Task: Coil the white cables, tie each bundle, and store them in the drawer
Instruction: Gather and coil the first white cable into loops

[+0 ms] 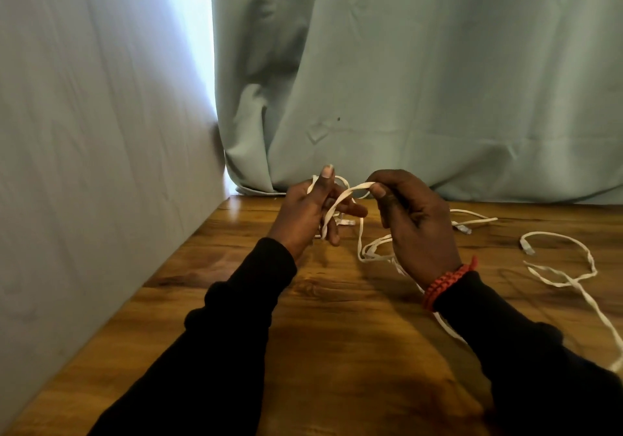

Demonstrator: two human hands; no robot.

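My left hand [308, 209] and right hand [409, 219] both pinch the cable [347, 192] above the table [337, 317], close together, and I judge its slack could snag the second cable [569, 267], tangling my coil.

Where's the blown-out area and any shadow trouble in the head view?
Head view: the curtain gap is overexposed; wide-angle bend at the edges; both black sleeves lose detail; hands cast soft shadows on the wooden table; the white cable stays legible.

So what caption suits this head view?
Both hands loop a white cable above a wooden table.
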